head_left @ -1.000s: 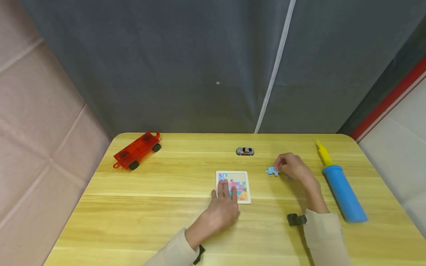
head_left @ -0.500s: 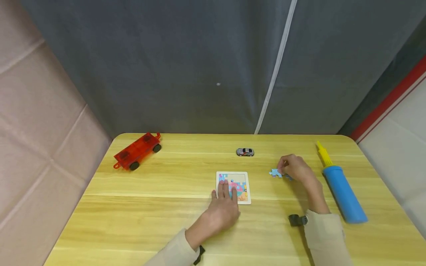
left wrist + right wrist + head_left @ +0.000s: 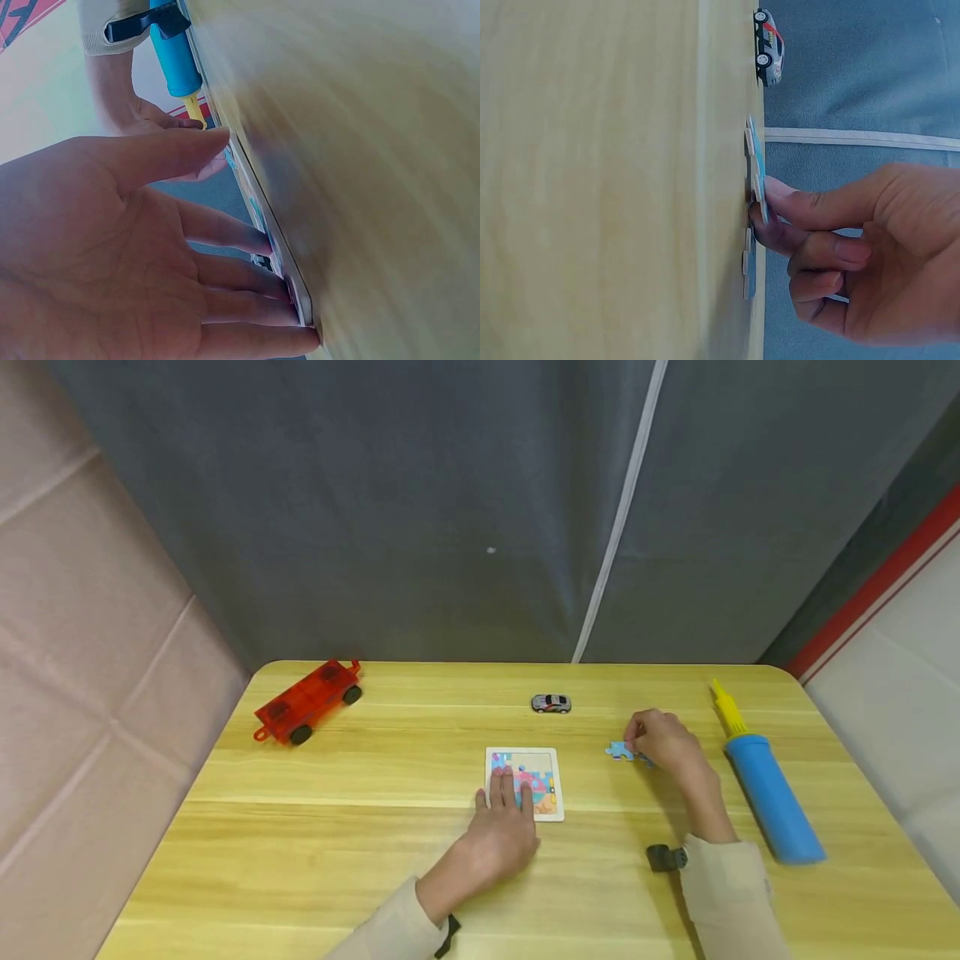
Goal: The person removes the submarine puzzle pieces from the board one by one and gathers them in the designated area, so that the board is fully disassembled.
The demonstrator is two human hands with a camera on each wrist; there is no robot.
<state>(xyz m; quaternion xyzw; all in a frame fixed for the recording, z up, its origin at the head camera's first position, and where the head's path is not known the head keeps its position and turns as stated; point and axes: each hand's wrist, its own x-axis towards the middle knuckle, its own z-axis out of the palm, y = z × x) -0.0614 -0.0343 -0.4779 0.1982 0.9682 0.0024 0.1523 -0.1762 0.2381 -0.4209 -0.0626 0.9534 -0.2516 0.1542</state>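
My left hand (image 3: 498,838) rests with straight fingers on a small white-framed jigsaw puzzle (image 3: 556,785), covering part of its picture. In the left wrist view, the fingertips (image 3: 279,289) lie over the thin edge of the puzzle's frame (image 3: 283,241). To the right, my right hand (image 3: 667,745) pinches a light-blue jigsaw piece (image 3: 619,750) between thumb and index finger. The right wrist view shows this held piece (image 3: 756,161) tilted close to the tabletop. Another jigsaw piece (image 3: 748,266) lies just beside it, partly hidden by the hand in the head view.
A small silver toy car (image 3: 551,703) stands behind the puzzle. Far left is a red toy wagon (image 3: 309,700) with black wheels. A blue hand pump (image 3: 776,797) with a yellow nozzle lies right of my right arm. A dark curtain (image 3: 420,527) hangs behind the wooden table (image 3: 300,843).
My right hand has shifted slightly to the right with the light-blue jigsaw piece, nearer the other piece, then stayed almost still. My left hand has stayed on the puzzle.
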